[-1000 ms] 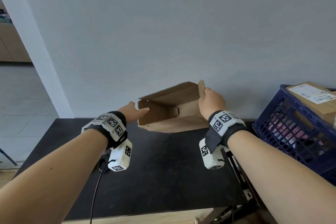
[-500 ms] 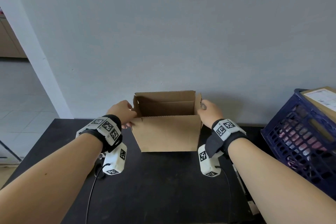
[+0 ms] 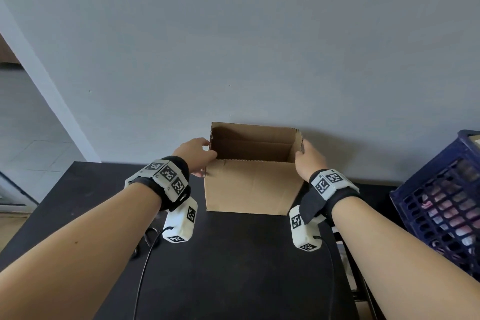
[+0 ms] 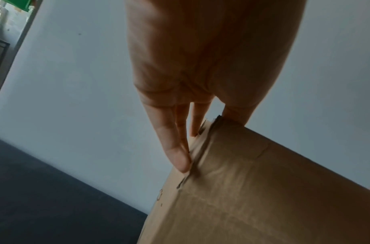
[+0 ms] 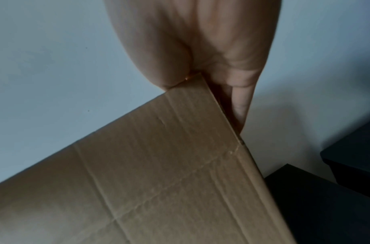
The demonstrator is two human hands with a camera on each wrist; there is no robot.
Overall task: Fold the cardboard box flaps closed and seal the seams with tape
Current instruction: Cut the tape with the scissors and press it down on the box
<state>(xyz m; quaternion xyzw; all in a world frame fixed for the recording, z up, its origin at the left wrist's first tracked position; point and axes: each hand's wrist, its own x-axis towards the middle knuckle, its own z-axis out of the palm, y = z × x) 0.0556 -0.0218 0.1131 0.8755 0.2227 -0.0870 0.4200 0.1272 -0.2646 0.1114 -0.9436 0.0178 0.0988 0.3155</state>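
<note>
A brown cardboard box (image 3: 253, 187) stands upright on the black table (image 3: 233, 280), close to the grey wall, its top open and its flaps upright. My left hand (image 3: 198, 156) holds the upper left corner. In the left wrist view its fingers (image 4: 177, 156) lie straight down the box's (image 4: 263, 189) left side, with the thumb on the other side of the corner. My right hand (image 3: 307, 157) grips the upper right edge. The right wrist view shows the cardboard (image 5: 159, 173) pinched between thumb and fingers (image 5: 240, 107). No tape is in view.
A dark blue plastic crate (image 3: 441, 202) with things inside stands at the table's right end. Black cables (image 3: 145, 254) run from the wrist cameras over the table's near part. A doorway opens at far left.
One second ago the box was lifted and tilted, held mainly by my right hand. It now stands upright on the table, squared open, with a hand on each upper side edge.
</note>
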